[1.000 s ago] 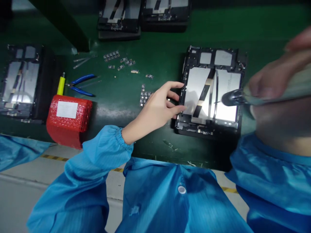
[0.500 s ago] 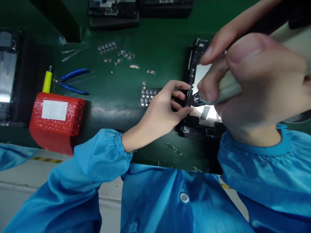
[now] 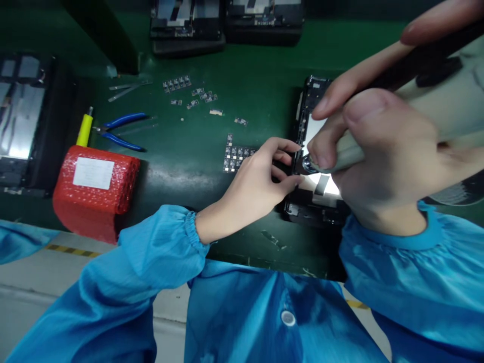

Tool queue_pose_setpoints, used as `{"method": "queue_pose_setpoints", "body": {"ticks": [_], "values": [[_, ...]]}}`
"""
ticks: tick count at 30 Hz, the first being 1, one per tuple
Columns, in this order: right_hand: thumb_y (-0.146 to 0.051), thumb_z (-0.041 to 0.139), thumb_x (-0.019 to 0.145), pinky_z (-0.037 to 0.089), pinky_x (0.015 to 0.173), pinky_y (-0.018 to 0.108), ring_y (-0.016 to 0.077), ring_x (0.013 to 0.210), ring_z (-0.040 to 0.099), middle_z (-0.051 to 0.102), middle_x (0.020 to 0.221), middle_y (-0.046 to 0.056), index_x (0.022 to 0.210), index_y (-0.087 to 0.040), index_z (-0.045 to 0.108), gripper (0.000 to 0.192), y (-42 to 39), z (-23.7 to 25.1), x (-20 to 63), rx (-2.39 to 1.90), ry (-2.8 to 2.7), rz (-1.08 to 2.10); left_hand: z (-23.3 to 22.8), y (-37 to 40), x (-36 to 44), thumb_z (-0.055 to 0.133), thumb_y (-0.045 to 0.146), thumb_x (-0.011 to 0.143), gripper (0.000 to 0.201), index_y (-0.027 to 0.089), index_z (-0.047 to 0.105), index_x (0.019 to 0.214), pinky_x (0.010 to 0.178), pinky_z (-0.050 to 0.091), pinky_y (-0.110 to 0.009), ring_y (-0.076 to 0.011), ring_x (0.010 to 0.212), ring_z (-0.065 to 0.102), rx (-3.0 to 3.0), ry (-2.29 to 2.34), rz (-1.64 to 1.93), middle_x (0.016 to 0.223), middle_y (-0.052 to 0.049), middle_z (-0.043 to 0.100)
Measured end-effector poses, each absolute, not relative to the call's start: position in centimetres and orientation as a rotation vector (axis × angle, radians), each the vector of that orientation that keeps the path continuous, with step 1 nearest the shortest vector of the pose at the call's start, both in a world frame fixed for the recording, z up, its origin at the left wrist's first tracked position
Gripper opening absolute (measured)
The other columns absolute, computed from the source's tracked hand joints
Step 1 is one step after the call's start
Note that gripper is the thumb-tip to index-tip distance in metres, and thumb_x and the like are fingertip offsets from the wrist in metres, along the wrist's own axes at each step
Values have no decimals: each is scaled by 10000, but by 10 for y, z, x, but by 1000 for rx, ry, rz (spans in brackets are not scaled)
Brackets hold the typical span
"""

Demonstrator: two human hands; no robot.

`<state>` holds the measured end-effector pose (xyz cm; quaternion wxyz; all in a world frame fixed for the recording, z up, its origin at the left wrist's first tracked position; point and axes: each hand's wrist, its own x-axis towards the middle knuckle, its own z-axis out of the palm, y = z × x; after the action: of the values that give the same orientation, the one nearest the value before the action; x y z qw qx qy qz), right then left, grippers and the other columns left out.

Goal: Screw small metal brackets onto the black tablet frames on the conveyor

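A flat electronic device (image 3: 300, 207) with a black frame and a bright silver panel lies on the green bench. My left hand (image 3: 251, 189) is at its left edge, thumb and fingers curved and apart, fingertips touching the frame. My right hand (image 3: 389, 136) grips a pale, thick-bodied electric screwdriver (image 3: 442, 103). Its metal nose (image 3: 308, 164) points down at the device's left edge, between my left thumb and forefinger. The bit's contact point is hidden. Partly behind my left hand lies a block of small circuit boards (image 3: 236, 157).
Loose small boards (image 3: 204, 95) are scattered further back. To the left lie blue-handled cutters (image 3: 123, 132), a yellow-handled tool (image 3: 85, 130) and a red bubble-wrap roll (image 3: 96, 176). More devices stand at the back (image 3: 264, 33) and far left (image 3: 26, 116).
The view has shifted, so the bench items appear slightly lower and further right. My left hand stays at the device's edge, and the screwdriver's nose is still over the same edge.
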<state>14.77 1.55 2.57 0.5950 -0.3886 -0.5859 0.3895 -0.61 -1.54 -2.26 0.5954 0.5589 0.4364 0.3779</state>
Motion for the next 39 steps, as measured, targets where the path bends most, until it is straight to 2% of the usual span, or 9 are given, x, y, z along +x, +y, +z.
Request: {"method": "queue_pose_setpoints", "body": {"ticks": [5, 11, 18, 22, 25, 27, 30, 34, 39], "values": [[-465, 976, 913, 601, 500, 295, 89, 674, 663, 634, 1247, 121, 1106, -117, 699, 485, 38, 19, 133, -554, -1345, 622, -24, -15, -6, 781, 111, 1002, 309, 213, 620, 1245, 829, 617, -280, -115, 883, 754, 1302, 1000, 888, 1242, -40, 694], [-233, 813, 1014, 558, 549, 266, 81, 661, 645, 554, 887, 26, 1059, -156, 682, 158, 39, 24, 126, -472, -1469, 610, -24, -16, -6, 786, 119, 1021, 293, 213, 624, 1247, 819, 621, -278, -112, 877, 743, 1286, 992, 894, 1248, -45, 698], [-122, 798, 946, 391, 448, 207, 37, 580, 580, 626, 947, 37, 1038, -121, 691, 141, 38, 18, 122, -421, -1390, 637, -25, -16, -2, 810, 48, 952, 376, 203, 655, 1257, 827, 642, -280, -120, 879, 752, 1163, 1001, 927, 1193, -38, 712], [-110, 784, 933, 421, 438, 192, 22, 578, 564, 644, 1060, 59, 1110, -129, 749, 181, 37, 7, 125, -423, -1377, 669, -22, -14, 4, 844, -26, 869, 470, 200, 669, 1242, 776, 646, -265, -111, 806, 742, 994, 1062, 905, 1102, -14, 719], [-128, 772, 966, 381, 410, 157, 15, 539, 519, 610, 940, 12, 1229, -205, 776, 275, 35, 4, 129, -426, -1419, 718, -23, -13, 5, 887, -31, 810, 498, 190, 677, 1204, 742, 643, -254, -118, 798, 746, 959, 1060, 923, 1063, -4, 707], [-141, 795, 967, 446, 450, 158, 42, 564, 560, 657, 917, 6, 1303, -236, 769, 351, 34, 5, 132, -444, -1455, 744, -26, -12, 4, 916, 10, 801, 494, 185, 680, 1198, 709, 638, -257, -126, 779, 749, 960, 1041, 927, 1056, -2, 712], [-132, 770, 1002, 565, 534, 172, 61, 612, 631, 768, 1080, 23, 1428, -272, 711, 453, 33, 4, 136, -456, -1525, 852, -29, -11, 1, 926, 79, 821, 450, 181, 679, 1182, 658, 620, -260, -122, 714, 737, 980, 1021, 918, 1045, 2, 725], [-139, 802, 980, 559, 555, 129, 73, 665, 680, 741, 964, -4, 1357, -260, 707, 408, 32, -3, 136, -461, -1505, 837, -30, -10, -1, 911, 42, 790, 492, 181, 659, 1188, 648, 621, -259, -129, 712, 742, 971, 1037, 906, 1072, -9, 746], [-204, 811, 1006, 604, 563, 168, 52, 607, 633, 791, 1210, 29, 1483, -296, 626, 520, 31, 8, 135, -460, -1554, 876, -24, -10, -3, 935, 88, 822, 442, 179, 658, 1155, 658, 618, -236, -130, 739, 751, 1029, 1065, 871, 1045, -16, 739]]}}
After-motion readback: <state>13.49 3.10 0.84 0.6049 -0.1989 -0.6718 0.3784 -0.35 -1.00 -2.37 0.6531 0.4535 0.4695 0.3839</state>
